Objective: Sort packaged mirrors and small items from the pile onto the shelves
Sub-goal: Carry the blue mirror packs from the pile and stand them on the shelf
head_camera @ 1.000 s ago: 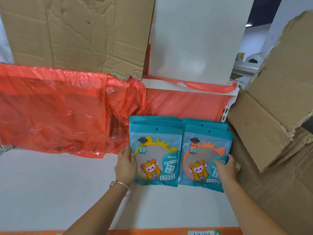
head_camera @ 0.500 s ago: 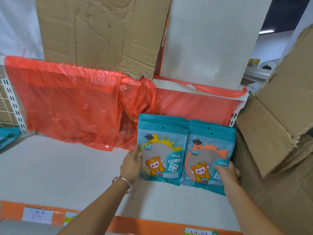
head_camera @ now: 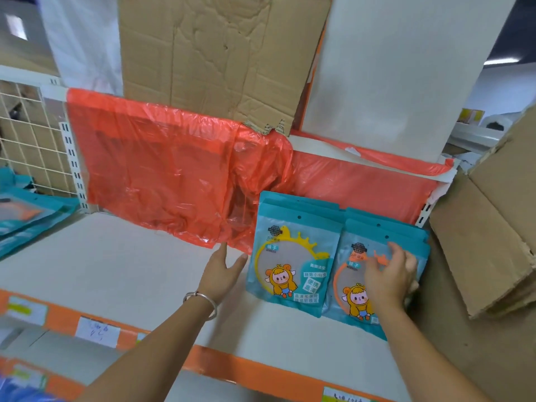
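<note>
Two stacks of teal mirror packs lean against the red plastic at the back right of the white shelf (head_camera: 130,271). The left stack (head_camera: 293,250) shows a yellow-rimmed mirror; the right stack (head_camera: 352,285) shows an orange-rimmed one. My left hand (head_camera: 223,271), wearing a bangle, hovers just left of the yellow stack with its fingers straight, apart from the pack. My right hand (head_camera: 388,277) lies over the front of the orange stack, fingers spread and loosely bent; it hides part of that pack.
A red plastic sheet (head_camera: 162,175) hangs behind the shelf, with cardboard (head_camera: 220,53) above it. A cardboard box (head_camera: 493,227) crowds the right side. More teal packs (head_camera: 23,216) lie on the neighbouring shelf at far left. The shelf's orange front edge (head_camera: 261,375) carries price labels.
My left hand has let go of the yellow stack and moved left off it. My right hand has risen from the pack's lower corner onto its front. The view has swung left.
</note>
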{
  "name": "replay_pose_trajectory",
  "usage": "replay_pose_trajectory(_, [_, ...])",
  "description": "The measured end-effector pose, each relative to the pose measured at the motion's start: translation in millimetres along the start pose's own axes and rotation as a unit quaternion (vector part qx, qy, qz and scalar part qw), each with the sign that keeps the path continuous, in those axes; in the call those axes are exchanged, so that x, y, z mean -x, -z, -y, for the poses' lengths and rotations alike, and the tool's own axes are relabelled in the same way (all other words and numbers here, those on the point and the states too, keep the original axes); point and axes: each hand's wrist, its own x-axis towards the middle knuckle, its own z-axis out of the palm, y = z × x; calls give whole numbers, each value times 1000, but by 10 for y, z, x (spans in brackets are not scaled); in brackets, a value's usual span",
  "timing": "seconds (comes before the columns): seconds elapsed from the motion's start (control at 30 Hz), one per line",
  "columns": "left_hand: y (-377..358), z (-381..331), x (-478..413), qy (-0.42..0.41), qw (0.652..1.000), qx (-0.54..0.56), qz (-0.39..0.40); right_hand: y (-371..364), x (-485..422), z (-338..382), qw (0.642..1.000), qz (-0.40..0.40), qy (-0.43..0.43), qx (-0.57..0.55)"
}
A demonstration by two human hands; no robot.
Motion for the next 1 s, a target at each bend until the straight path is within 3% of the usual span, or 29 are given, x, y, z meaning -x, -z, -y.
replay_pose_trajectory(0.2, [962,307,39,24,995,14,-97,-604,435,1277,983,72,141,-91])
replay_pose_trajectory(0.37, [2063,740,236,72,981,-8,-182,-1330,1210,2212,944,217,234,-84])
replay_pose_trajectory(0.5, [3010,1119,437,114,965,-20,-236,-1917,1891,2780,906,377,191,-30])
replay_pose_trajectory(0.6, [3762,1394,562,139,955,-27,-262,-2229,2394,3151,880,439,181,-25])
replay_pose_trajectory(0.8, [5080,1791,605,146,938,-87,-303,-2718,3114,3992,856,490,164,-29])
replay_pose_trajectory(1.0, [5741,1980,227,156,942,-33,-294,-3209,3488,4587,849,509,139,-24])
